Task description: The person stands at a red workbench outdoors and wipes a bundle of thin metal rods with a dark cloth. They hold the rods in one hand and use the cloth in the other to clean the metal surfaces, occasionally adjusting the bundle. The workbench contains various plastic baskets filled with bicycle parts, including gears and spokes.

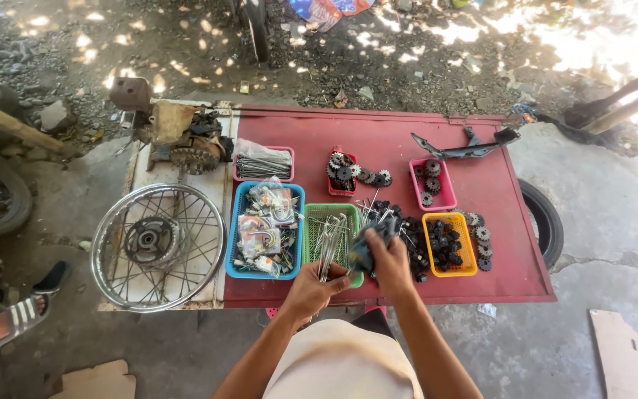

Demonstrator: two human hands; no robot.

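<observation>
Matt red painted flat desk [400, 137], scuffed; green ribbed plastic basket [317, 222] of thin shiny metal spokes [331, 240]; dull grey-blue cloth rag [371, 240] in the right hand [389, 262]; glossy chrome wire-spoked metal wheel rim [158, 246]; dark, greasy steel toothed gears [348, 174]; smooth yellow plastic tray [465, 247]; rough cracked concrete floor [614, 244]

We see bright daylight, mostly shaded over the red table [407, 140], with dappled sun spots on the gravel behind it. The top right corner is blown out by glare. The wide lens bends straight lines near the edges. Focus is sharp in the middle, while small parts stay hard to read.
</observation>
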